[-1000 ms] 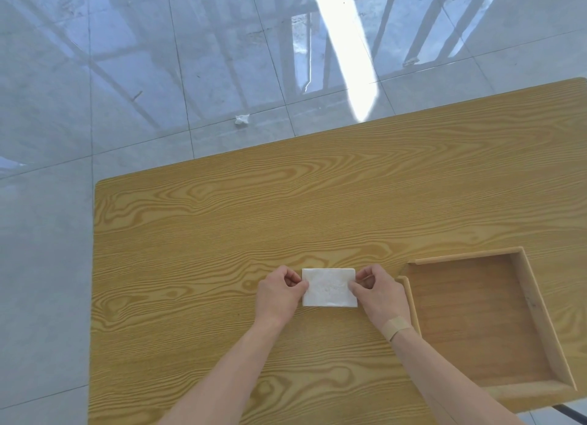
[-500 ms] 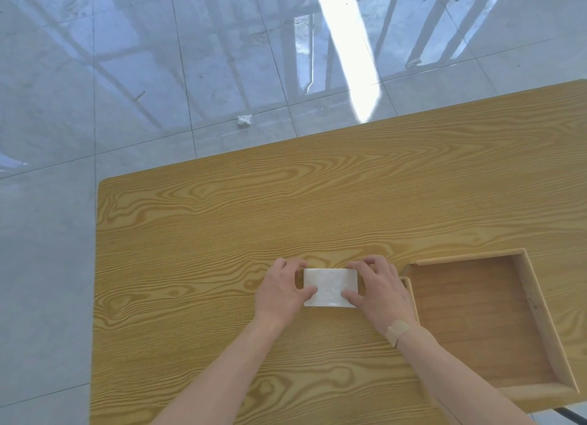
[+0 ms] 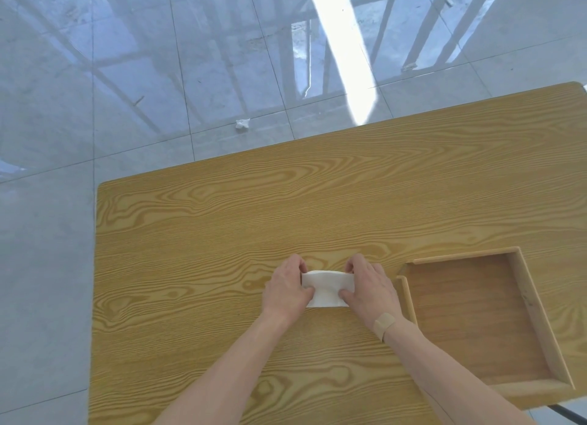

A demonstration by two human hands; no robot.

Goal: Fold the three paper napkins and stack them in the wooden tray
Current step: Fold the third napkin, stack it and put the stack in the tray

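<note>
Your left hand and right hand each pinch an end of 1 white napkin, its far edge lifted and bowed, its near part flat on the table. The tray sits just right of your right hand. A plaster crosses your right wrist. A crumpled scrap lies on the floor.

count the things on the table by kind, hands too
paper napkin: 1
wooden tray: 1, nothing in it
hands: 2, left hand and right hand, both pinching the napkin
total: 4
</note>
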